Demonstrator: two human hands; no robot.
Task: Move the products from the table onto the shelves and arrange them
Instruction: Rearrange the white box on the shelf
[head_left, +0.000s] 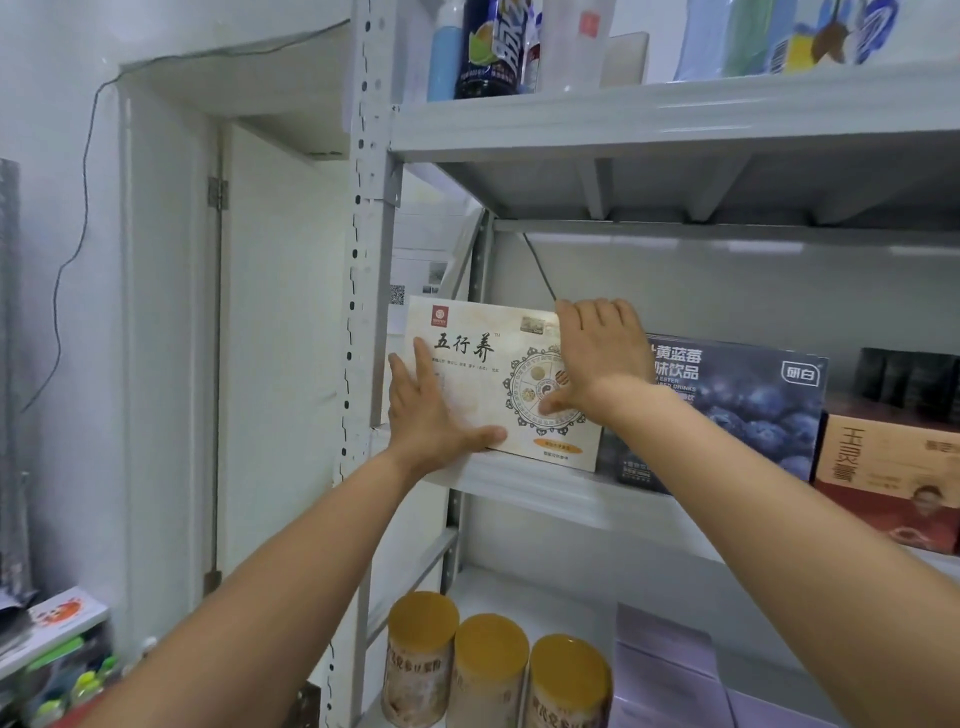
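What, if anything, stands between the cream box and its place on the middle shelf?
Nothing visible. The cream box stands on the middle shelf, with the left hand flat on its front and the right hand over its top edge. The blueberry box stands beside it.

The grey middle shelf (545, 493) bears a cream box (483, 384), a blueberry box (753, 410) and an orange box (883, 457).

Over on the left, a white door (280, 338), hinge (218, 193) high on its frame. Thin dark cable (56, 312) trailing down the wall (41, 130). QR-code sheet (397, 294) pinned further back.
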